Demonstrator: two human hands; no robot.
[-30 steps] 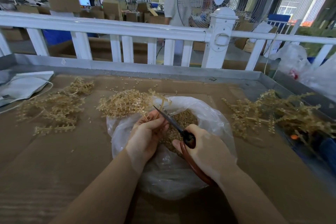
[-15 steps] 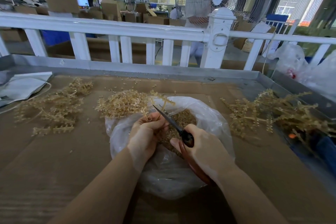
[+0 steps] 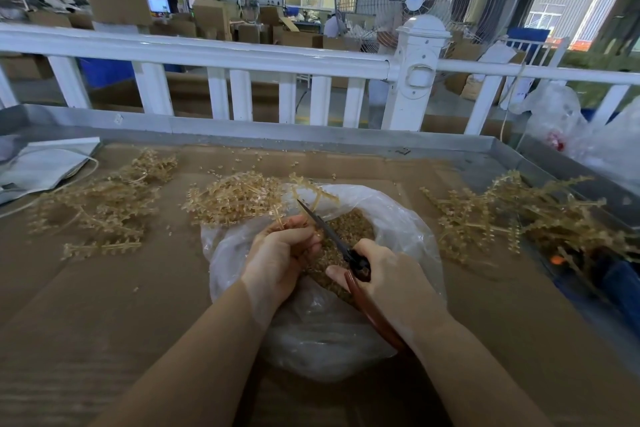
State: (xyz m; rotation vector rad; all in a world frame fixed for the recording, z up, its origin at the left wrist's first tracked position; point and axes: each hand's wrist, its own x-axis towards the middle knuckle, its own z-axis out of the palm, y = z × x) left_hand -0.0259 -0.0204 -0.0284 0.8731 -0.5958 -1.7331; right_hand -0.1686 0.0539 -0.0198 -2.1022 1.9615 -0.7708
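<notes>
1. Left grip (image 3: 277, 260), lower centre of the frame, pinches a tan plastic sprue (image 3: 313, 192) in curled fingers, holding it above the bag so trimmings likely drop inside.
2. Scissors (image 3: 325, 232) angle up-left, with the blade tip at the sprue's stem, placed to snip parts free.
3. Right grip (image 3: 388, 274) wraps the reddish scissor handles.
4. Clear plastic bag (image 3: 412, 232) lies open on the desk (image 3: 104, 305) beneath both grips and holds cut pieces (image 3: 349, 229).
5. Far right, a pile of sprues (image 3: 512, 215) lies well apart, probably waiting.

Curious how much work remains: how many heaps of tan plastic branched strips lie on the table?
3: a left heap, a middle heap behind the clear plastic bag, a right heap. The left hand holds a further strip; some may hide under the bag.
</notes>
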